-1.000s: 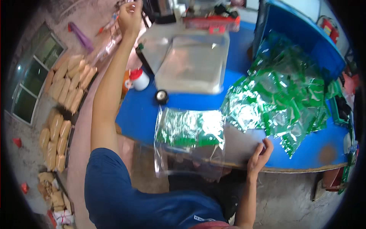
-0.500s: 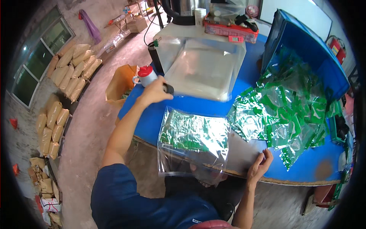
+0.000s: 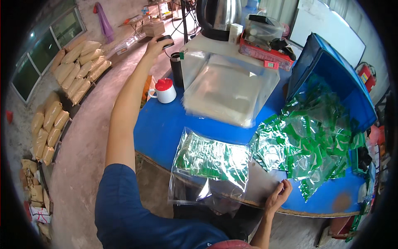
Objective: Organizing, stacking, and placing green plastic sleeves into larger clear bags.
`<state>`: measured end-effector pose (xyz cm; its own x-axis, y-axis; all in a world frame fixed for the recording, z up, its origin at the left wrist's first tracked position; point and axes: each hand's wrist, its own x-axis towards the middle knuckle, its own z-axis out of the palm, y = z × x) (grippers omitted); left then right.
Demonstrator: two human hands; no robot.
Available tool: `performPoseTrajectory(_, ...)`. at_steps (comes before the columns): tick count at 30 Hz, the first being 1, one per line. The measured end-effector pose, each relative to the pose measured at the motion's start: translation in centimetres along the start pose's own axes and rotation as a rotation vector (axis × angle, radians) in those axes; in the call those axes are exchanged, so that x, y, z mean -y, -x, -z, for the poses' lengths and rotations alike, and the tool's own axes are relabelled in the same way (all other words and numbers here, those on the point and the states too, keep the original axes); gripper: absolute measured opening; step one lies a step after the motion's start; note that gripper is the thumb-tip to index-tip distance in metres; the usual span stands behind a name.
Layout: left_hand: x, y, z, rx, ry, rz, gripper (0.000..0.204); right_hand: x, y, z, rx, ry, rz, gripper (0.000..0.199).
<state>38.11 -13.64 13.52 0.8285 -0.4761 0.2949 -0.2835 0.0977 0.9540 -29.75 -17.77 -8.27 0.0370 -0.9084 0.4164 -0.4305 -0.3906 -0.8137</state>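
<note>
My left hand (image 3: 154, 46) reaches out over the far left of the table, its fingers closed on a black round lid (image 3: 166, 40). Just below it stands a black cylindrical bottle (image 3: 177, 69), upright. A white mug (image 3: 166, 95) with a red lid is close by. My right hand (image 3: 278, 195) rests at the table's near edge with loosely bent fingers and nothing visible in them. To its left lies a clear plastic bag (image 3: 182, 184) holding shiny green-and-silver packets (image 3: 211, 159); its lower end hangs over the edge.
A stack of clear bags (image 3: 226, 89) lies mid-table. On the right, green-edged packets (image 3: 315, 137) spill from a tipped blue crate (image 3: 331, 70). A kettle (image 3: 219, 18) and a red box (image 3: 265, 54) stand at the back. Filled sacks (image 3: 78, 70) line the left wall.
My left hand has moved up and away from beside the mug, carrying the black lid past the bottle. My right hand stays at the table edge. The whole view has shifted slightly.
</note>
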Motion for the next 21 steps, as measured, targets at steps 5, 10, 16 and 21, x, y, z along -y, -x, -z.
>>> performPoseTrajectory(5,4.5,-2.1,-0.9,0.008,-0.392,-0.241,0.069,0.3,0.0,-0.1,0.016,0.022,-0.027,0.026)
performPoseTrajectory(10,7.1,-0.8,-1.4,0.011,-0.576,-0.407,0.066,0.2,0.0,-0.1,0.008,0.045,0.004,0.026)
performPoseTrajectory(16,5.9,0.5,-2.1,-0.054,-0.667,-0.411,0.065,0.1,0.0,-0.1,-0.004,0.034,0.0,0.025)
performPoseTrajectory(21,5.8,1.0,-2.0,-0.09,-0.702,-0.404,0.068,-0.1,0.1,-0.1,-0.007,0.028,0.014,0.025)
